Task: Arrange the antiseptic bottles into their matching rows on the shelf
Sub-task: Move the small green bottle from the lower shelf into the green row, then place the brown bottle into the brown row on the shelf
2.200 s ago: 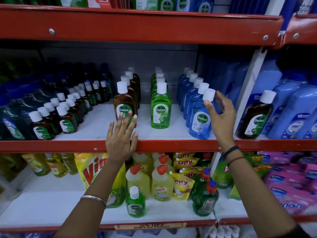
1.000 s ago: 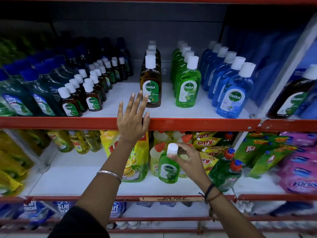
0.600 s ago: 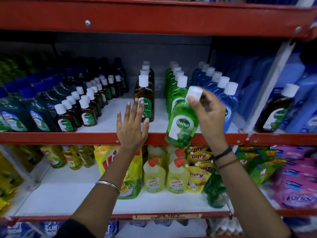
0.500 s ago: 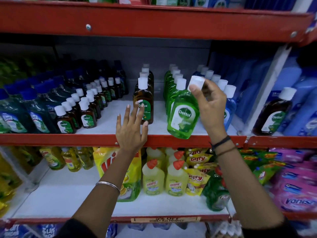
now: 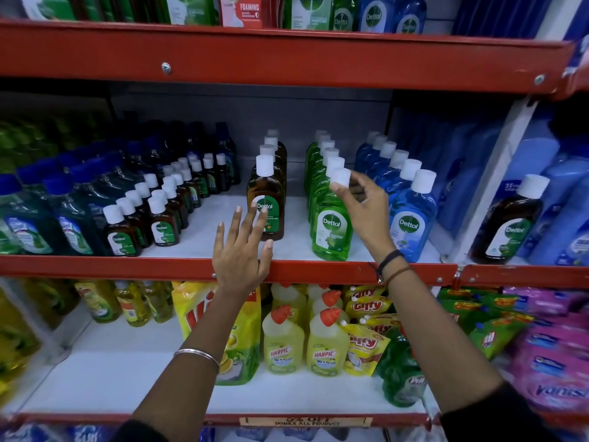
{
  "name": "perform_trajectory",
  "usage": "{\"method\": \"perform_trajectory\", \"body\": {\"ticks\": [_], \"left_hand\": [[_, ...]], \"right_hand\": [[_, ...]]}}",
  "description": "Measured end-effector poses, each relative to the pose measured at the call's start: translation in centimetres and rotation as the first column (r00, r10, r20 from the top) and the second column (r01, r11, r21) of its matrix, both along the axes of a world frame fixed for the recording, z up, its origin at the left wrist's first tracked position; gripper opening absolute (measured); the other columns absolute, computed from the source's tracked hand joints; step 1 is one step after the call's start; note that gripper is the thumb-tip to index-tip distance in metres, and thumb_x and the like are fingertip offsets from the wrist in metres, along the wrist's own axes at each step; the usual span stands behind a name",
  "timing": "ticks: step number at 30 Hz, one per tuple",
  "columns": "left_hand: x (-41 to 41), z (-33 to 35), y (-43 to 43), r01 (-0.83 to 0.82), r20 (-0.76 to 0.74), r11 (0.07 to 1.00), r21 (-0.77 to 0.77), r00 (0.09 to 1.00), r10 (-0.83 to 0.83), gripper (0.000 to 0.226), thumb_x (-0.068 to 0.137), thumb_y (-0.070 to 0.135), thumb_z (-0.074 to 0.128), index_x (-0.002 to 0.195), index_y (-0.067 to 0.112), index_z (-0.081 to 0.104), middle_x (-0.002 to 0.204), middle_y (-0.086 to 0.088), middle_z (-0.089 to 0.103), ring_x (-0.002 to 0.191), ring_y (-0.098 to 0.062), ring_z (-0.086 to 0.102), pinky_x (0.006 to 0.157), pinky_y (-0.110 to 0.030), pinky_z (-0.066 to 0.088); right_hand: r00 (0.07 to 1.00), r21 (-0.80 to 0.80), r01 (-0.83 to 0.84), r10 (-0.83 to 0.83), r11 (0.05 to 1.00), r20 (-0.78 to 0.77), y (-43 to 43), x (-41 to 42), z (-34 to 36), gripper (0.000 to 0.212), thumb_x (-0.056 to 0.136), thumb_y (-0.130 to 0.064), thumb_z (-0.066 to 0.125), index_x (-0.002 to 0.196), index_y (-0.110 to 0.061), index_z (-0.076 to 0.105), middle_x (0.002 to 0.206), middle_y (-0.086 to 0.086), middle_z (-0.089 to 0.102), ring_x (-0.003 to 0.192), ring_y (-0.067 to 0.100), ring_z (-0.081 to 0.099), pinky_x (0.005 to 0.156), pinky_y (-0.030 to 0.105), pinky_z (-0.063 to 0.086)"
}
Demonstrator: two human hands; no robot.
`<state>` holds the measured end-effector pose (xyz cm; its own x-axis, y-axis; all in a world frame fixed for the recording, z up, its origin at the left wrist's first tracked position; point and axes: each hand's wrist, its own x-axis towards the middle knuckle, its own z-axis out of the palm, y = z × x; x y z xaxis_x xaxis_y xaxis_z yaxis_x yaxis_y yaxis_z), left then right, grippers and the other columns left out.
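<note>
A green antiseptic bottle (image 5: 331,231) with a white cap stands upright at the front of the green row on the middle shelf (image 5: 127,267). My right hand (image 5: 366,215) pinches its cap from the right. To its left is the brown bottle row (image 5: 267,186), to its right the blue bottle row (image 5: 412,218). My left hand (image 5: 242,253) rests open on the shelf's red front edge, fingers spread in front of the first brown bottle. A lone brown antiseptic bottle (image 5: 510,228) stands in the right bay among large blue bottles.
Small brown bottles (image 5: 159,224) and dark green bottles (image 5: 28,224) fill the shelf's left part. White shelf floor shows between the rows. Below are yellow cleaner bottles (image 5: 283,342), pouches and a green dish-soap bottle (image 5: 401,378). A red shelf beam (image 5: 287,55) hangs overhead.
My right hand took the green bottle from the lower shelf, lifted it and set it down upright at the front of the green row. My left hand stayed on the shelf edge.
</note>
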<state>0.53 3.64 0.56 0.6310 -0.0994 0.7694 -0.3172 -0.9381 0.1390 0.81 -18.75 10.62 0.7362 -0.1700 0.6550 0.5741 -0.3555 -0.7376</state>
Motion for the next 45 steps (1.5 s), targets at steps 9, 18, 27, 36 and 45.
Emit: {"method": "perform_trajectory", "body": {"ticks": [9, 18, 27, 36, 45], "left_hand": [[0.0, 0.0, 0.1, -0.008, 0.002, 1.0, 0.014, 1.0, 0.008, 0.057, 0.095, 0.039, 0.032, 0.149, 0.02, 0.034, 0.155, -0.002, 0.034, 0.144, -0.023, 0.028, 0.112, -0.052, 0.028], [-0.1, 0.0, -0.2, -0.011, 0.031, 1.0, 0.001, 0.999, 0.011, 0.056, 0.095, 0.038, 0.03, 0.147, 0.016, 0.038, 0.154, -0.004, 0.036, 0.143, -0.025, 0.031, 0.11, -0.054, 0.029], [-0.3, 0.1, -0.3, -0.026, 0.022, 1.0, -0.009, 0.999, 0.026, 0.057, 0.094, 0.037, 0.031, 0.147, 0.017, 0.038, 0.153, -0.004, 0.037, 0.142, -0.025, 0.031, 0.111, -0.054, 0.029], [-0.3, 0.1, -0.3, -0.025, 0.009, 1.0, -0.003, 1.0, 0.025, 0.056, 0.095, 0.038, 0.029, 0.146, 0.015, 0.039, 0.152, -0.006, 0.039, 0.141, -0.026, 0.033, 0.11, -0.054, 0.029], [-0.5, -0.1, -0.3, -0.025, -0.032, 1.0, -0.014, 0.999, 0.024, 0.058, 0.095, 0.04, 0.028, 0.148, 0.017, 0.036, 0.152, -0.008, 0.039, 0.142, -0.027, 0.032, 0.111, -0.054, 0.026]], "right_hand": [[0.996, -0.012, 0.035, -0.034, 0.999, 0.083, -2.3, -2.9, -0.1, 0.037, 0.086, -0.026, 0.066, 0.12, -0.015, 0.059, 0.108, 0.004, 0.066, 0.093, 0.006, 0.062, 0.085, 0.017, 0.051], [0.678, 0.218, 0.585, -0.619, 0.781, 0.397, -15.4, -5.0, 0.6, 0.024, 0.093, -0.017, 0.055, 0.113, -0.006, 0.059, 0.111, 0.015, 0.062, 0.104, 0.035, 0.057, 0.092, 0.049, 0.046], [0.815, 0.062, 0.58, -0.579, 0.812, -0.039, -22.8, -3.6, 0.5, 0.058, 0.088, -0.026, 0.045, 0.14, -0.007, 0.028, 0.139, 0.02, 0.046, 0.123, 0.036, 0.048, 0.103, 0.055, 0.041], [0.76, -0.062, 0.638, -0.641, 0.767, -0.103, -24.4, -4.0, 1.5, 0.039, 0.083, -0.023, 0.068, 0.114, -0.003, 0.058, 0.115, 0.023, 0.063, 0.105, 0.037, 0.059, 0.088, 0.042, 0.046], [0.653, 0.249, 0.72, -0.754, 0.648, 0.074, -19.2, -8.4, 2.6, 0.05, 0.067, -0.042, 0.075, 0.102, -0.015, 0.052, 0.107, 0.005, 0.064, 0.083, 0.014, 0.058, 0.07, 0.036, 0.048]]}}
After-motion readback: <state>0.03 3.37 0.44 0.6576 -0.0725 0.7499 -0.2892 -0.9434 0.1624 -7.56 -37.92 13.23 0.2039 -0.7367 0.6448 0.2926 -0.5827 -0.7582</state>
